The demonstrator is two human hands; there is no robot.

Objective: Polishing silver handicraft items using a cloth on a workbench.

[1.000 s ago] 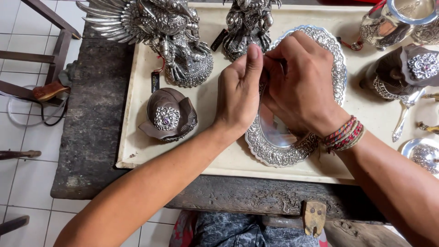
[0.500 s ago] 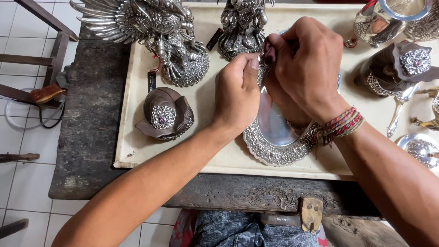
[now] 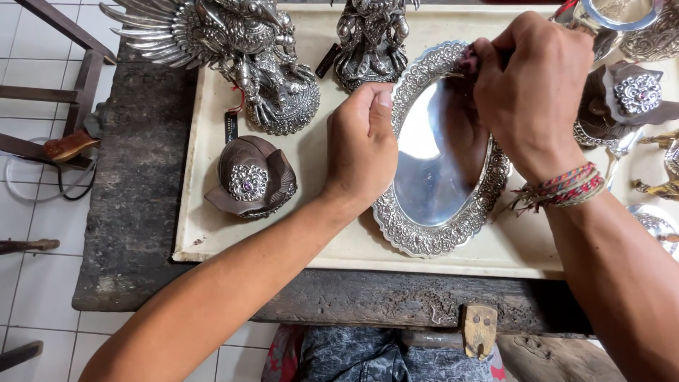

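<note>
Head view, only one: the oval silver tray with embossed floral rim and mirror-smooth centre [image 3: 438, 163] lies on the cream board [image 3: 212, 177], which sits on the dark weathered wooden worktop [image 3: 134, 212]. It looks tipped up a bit at the far end, though I can't tell for sure.

Left hand [image 3: 362, 145] is curled shut w/ thumb on top, pinching the tray's left rim. Right hand [image 3: 532, 81] is closed over the far rim at upper right; something dark shows between its fingers, maybe a small tool or cloth, too hidden to say. Woven multicolour bracelets [image 3: 562, 187] on that wrist hang just over the tray's right edge.

Risks, as a judgement:
- Grip is on the rim only. If the left hand slips, the tray could drop flat and ding the polished centre or scuff the relief.
- Whatever the right hand presses w/ could skid off the rim onto the mirror face & scratch it.
- Loose bracelet threads could snag in the embossed edge.
- Crowded board: silver winged figure statue [image 3: 233, 49] & smaller silver standing figure [image 3: 371, 39] are near the tray's far end; a swing of the tray could knock them.
- Brown shell-shaped box with a jewelled silver medallion [image 3: 251, 177] sits just beside the left forearm; an elbow shift could nudge it toward the board's edge.
</note>
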